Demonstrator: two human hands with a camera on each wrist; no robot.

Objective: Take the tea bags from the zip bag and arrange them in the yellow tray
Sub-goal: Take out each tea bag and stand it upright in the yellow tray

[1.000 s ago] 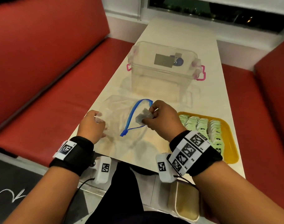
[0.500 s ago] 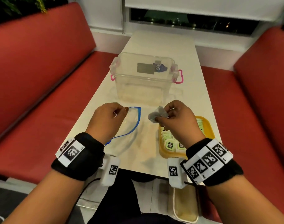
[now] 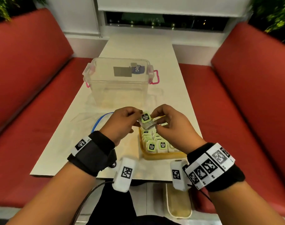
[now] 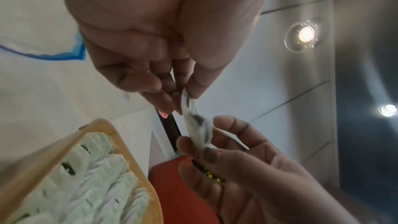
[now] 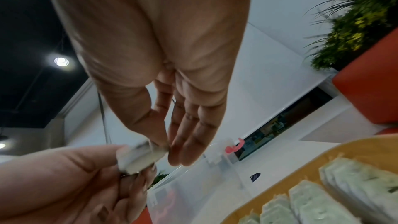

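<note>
Both hands hold one tea bag [image 3: 146, 121] with a green tag, a little above the far left corner of the yellow tray [image 3: 162, 156]. My left hand [image 3: 136, 118] pinches its tag end between thumb and fingers [image 4: 163, 103]. My right hand [image 3: 156, 123] pinches the tea bag [image 5: 142, 152] from the other side, its other fingers nearly straight. Several tea bags [image 3: 156, 144] stand in rows in the tray [image 4: 64, 146]. The clear zip bag [image 3: 83, 122] with a blue zip lies flat on the table to the left, partly hidden by my left hand.
A clear plastic box [image 3: 119, 82] with pink latches stands on the white table [image 3: 171, 88] beyond the hands. Red benches [image 3: 33, 88] run along both sides of the table. The tray's near edge is close to the table's front edge.
My left hand has let go of the zip bag and moved right to take hold of the tea bag. My right hand has carried the tea bag from the zip bag over the tray.
</note>
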